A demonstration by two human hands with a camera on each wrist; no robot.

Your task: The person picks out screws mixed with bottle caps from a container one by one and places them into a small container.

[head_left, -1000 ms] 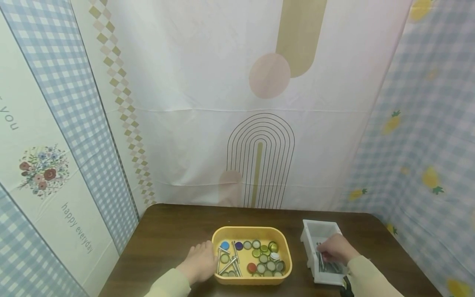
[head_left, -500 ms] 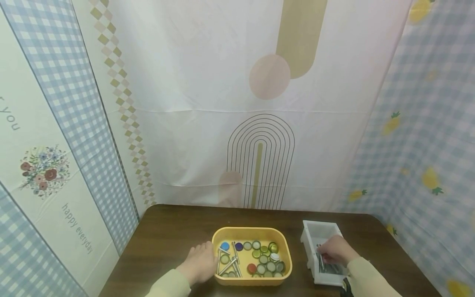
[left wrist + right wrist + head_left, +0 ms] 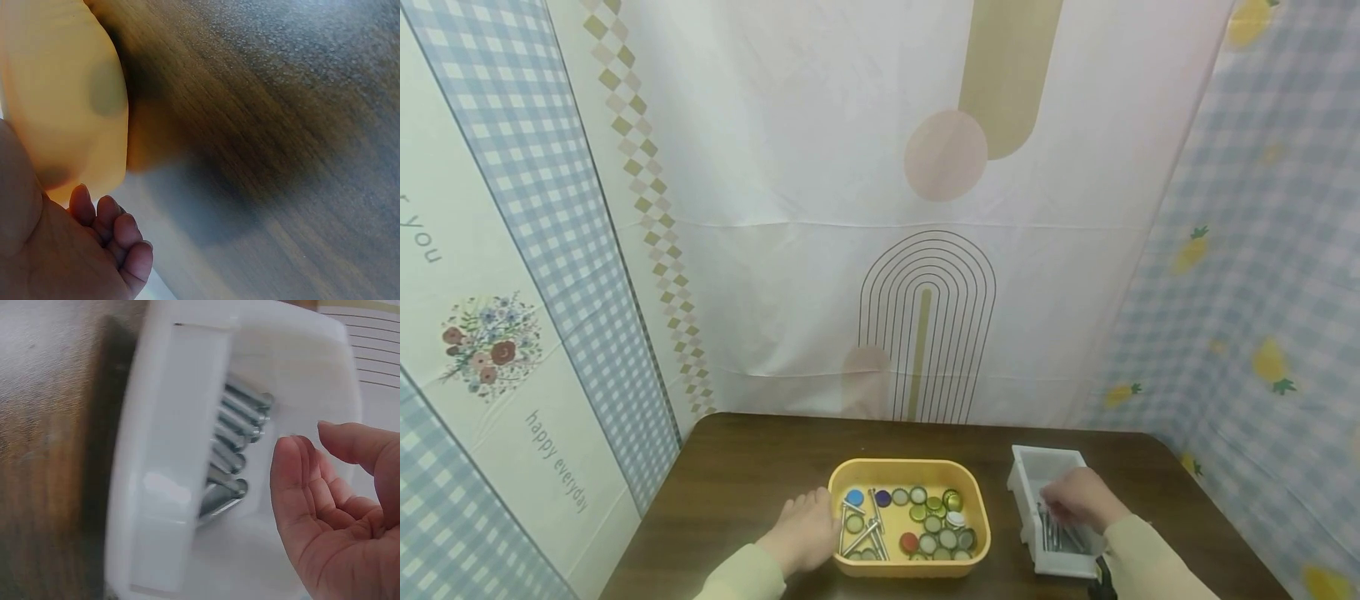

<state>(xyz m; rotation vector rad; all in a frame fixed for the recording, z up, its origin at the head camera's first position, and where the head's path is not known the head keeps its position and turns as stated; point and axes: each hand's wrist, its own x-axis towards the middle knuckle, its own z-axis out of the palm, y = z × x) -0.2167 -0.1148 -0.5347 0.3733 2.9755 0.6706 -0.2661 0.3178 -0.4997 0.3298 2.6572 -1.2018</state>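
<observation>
1. Metallic and straight: lying as a loose row of rods (image 3: 240, 410) inside the white bin (image 3: 159, 450), at the right of the bench (image 3: 752, 467).
2. In the head view, running roughly front to back, close to the bin's own long axis, with far ends partly covered by the right hand (image 3: 1084, 497).
3. In the right wrist view, pointing rounded ends towards the fingers; sloping down to the right near the top, nearly parallel, but tilting up to the right at the lowest. Disappearing at the other ends behind the bin's wall.
4. With the right hand, reaching down into the bin: thumb and forefinger parted, other fingers bent, gripping nothing visible, just beside the rods.
5. With the left hand (image 3: 808, 529), resting at the left side of the yellow tub (image 3: 910, 569); fingers loosely bent outside the wall, wrapped around nothing visible. Cannot tell where the thumb's tip lies.
6. Inside the tub, at the left: more rods, mostly running front to back, crossing at a slant near the middle of the group.
7. Around and to the right of those: bottle caps (image 3: 947, 541), lying flat or overlapping, mostly green and grey, plus a red cap (image 3: 909, 542) and a light blue cap (image 3: 855, 497).
</observation>
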